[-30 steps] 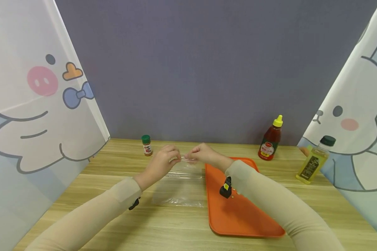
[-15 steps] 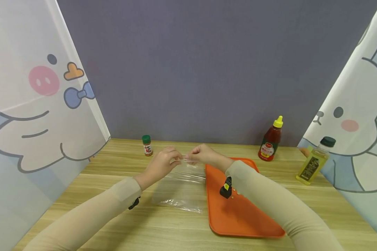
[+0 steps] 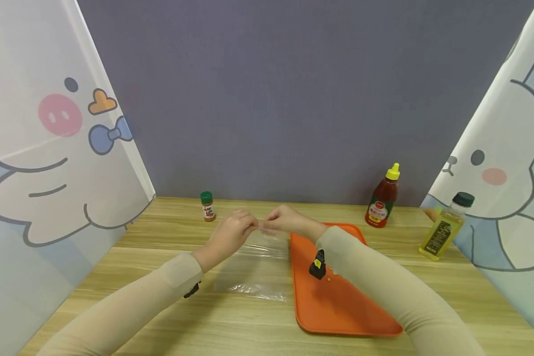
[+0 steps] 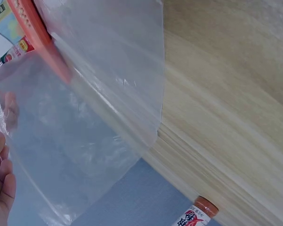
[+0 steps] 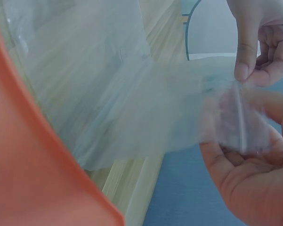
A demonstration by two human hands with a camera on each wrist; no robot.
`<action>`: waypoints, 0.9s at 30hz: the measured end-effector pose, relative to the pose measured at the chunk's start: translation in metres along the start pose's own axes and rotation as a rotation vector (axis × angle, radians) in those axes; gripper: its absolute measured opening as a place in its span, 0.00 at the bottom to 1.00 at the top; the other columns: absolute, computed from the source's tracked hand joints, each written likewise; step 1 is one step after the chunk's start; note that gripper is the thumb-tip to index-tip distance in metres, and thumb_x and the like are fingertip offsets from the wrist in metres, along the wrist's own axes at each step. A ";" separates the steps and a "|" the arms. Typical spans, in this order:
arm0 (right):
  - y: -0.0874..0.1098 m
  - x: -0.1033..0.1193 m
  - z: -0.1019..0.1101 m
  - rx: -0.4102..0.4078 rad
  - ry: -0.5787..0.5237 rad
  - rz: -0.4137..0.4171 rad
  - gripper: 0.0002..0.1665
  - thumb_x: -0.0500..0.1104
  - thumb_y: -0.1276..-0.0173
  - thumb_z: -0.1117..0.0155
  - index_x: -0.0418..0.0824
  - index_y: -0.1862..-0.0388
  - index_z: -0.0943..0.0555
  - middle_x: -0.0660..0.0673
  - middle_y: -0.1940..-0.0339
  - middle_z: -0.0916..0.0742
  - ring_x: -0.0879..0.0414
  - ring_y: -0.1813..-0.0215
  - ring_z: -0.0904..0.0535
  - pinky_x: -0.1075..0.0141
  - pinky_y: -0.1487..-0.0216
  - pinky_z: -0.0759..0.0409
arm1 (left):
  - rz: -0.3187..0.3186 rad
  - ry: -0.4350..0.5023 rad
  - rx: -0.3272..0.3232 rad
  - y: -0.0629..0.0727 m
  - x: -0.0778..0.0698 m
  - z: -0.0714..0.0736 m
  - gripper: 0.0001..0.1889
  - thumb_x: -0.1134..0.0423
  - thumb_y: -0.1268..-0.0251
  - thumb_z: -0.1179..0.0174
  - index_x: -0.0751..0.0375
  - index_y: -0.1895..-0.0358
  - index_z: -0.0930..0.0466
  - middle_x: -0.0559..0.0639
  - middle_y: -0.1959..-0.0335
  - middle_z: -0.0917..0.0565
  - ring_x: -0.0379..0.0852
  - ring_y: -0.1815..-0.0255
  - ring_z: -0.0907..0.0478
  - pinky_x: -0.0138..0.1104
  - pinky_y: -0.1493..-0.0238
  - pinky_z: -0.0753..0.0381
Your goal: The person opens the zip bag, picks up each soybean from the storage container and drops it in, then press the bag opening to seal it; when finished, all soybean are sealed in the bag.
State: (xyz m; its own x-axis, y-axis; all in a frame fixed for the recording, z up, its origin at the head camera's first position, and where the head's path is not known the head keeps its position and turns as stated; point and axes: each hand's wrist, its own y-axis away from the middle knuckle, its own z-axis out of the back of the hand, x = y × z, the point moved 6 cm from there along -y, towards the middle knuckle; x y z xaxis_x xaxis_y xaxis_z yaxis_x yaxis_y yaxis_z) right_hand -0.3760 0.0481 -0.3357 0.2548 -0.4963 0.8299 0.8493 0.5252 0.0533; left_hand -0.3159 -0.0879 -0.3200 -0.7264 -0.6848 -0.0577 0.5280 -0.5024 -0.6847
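Fingers (image 5: 219,162) pinch a clear, creased plastic bag (image 3: 255,274) over grained wood (image 3: 231,326).

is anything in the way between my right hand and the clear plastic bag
Nothing visible: your right hand holds the clear plastic bag by its far edge, near your left hand. The orange tray lies to the bag's right, not between.
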 end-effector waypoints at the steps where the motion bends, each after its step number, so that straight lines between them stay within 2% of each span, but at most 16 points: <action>1: 0.000 0.001 -0.001 0.007 0.005 0.003 0.11 0.42 0.33 0.35 0.34 0.64 0.13 0.43 0.67 0.10 0.57 0.66 0.15 0.62 0.57 0.15 | -0.008 -0.009 -0.004 0.000 -0.001 0.000 0.04 0.68 0.44 0.31 0.57 0.67 0.16 0.44 0.69 0.16 0.41 0.63 0.20 0.33 0.58 0.18; 5: -0.001 0.001 -0.002 0.003 -0.009 -0.010 0.11 0.40 0.32 0.36 0.33 0.64 0.13 0.41 0.66 0.10 0.50 0.63 0.13 0.59 0.56 0.14 | -0.028 -0.038 -0.008 -0.001 -0.003 -0.001 0.03 0.66 0.44 0.31 0.57 0.68 0.15 0.43 0.70 0.16 0.41 0.64 0.20 0.33 0.59 0.18; 11: -0.001 0.003 -0.003 -0.041 0.040 -0.016 0.11 0.40 0.33 0.36 0.33 0.66 0.13 0.40 0.70 0.10 0.44 0.64 0.14 0.61 0.64 0.13 | -0.027 -0.081 0.008 -0.001 -0.004 -0.003 0.02 0.65 0.43 0.32 0.56 0.68 0.15 0.44 0.70 0.15 0.41 0.65 0.19 0.34 0.60 0.17; 14: -0.002 0.003 -0.003 -0.067 0.068 -0.007 0.11 0.39 0.34 0.37 0.32 0.67 0.13 0.42 0.73 0.11 0.50 0.70 0.16 0.61 0.64 0.14 | -0.028 -0.108 0.016 -0.001 -0.006 -0.004 0.02 0.65 0.44 0.32 0.56 0.68 0.15 0.44 0.69 0.14 0.42 0.64 0.18 0.34 0.60 0.16; 17: -0.003 0.003 -0.003 -0.085 0.075 0.002 0.11 0.37 0.35 0.37 0.32 0.70 0.13 0.46 0.78 0.13 0.59 0.77 0.22 0.66 0.71 0.18 | -0.032 -0.135 0.029 -0.001 -0.009 -0.004 0.02 0.66 0.44 0.32 0.57 0.68 0.15 0.45 0.68 0.13 0.43 0.64 0.17 0.35 0.59 0.16; 20: -0.003 0.004 -0.004 -0.092 0.079 0.005 0.11 0.37 0.35 0.38 0.33 0.74 0.13 0.48 0.83 0.15 0.61 0.80 0.26 0.69 0.75 0.24 | -0.041 -0.173 0.036 -0.001 -0.012 -0.005 0.03 0.67 0.45 0.32 0.57 0.67 0.15 0.46 0.67 0.12 0.43 0.63 0.16 0.35 0.60 0.15; 24: -0.003 0.003 -0.003 -0.097 0.080 -0.008 0.11 0.37 0.35 0.37 0.32 0.73 0.13 0.46 0.81 0.13 0.60 0.79 0.24 0.66 0.72 0.20 | -0.061 -0.221 0.024 0.001 -0.015 -0.006 0.05 0.67 0.46 0.32 0.56 0.66 0.15 0.47 0.67 0.11 0.43 0.66 0.16 0.33 0.66 0.15; 27: -0.005 -0.002 -0.003 -0.089 0.040 -0.039 0.10 0.37 0.35 0.36 0.31 0.70 0.13 0.44 0.76 0.11 0.60 0.78 0.21 0.61 0.67 0.15 | -0.086 -0.244 -0.001 0.003 -0.017 -0.006 0.05 0.67 0.45 0.32 0.55 0.65 0.15 0.46 0.67 0.11 0.42 0.67 0.16 0.32 0.69 0.15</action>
State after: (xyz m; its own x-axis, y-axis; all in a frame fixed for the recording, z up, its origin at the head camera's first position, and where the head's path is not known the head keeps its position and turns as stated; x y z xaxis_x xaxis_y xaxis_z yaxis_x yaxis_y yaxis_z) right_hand -0.3793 0.0448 -0.3395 0.2373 -0.5437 0.8051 0.8963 0.4422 0.0344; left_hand -0.3052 -0.0747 -0.3252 -0.6413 -0.7465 0.1776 0.4684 -0.5641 -0.6800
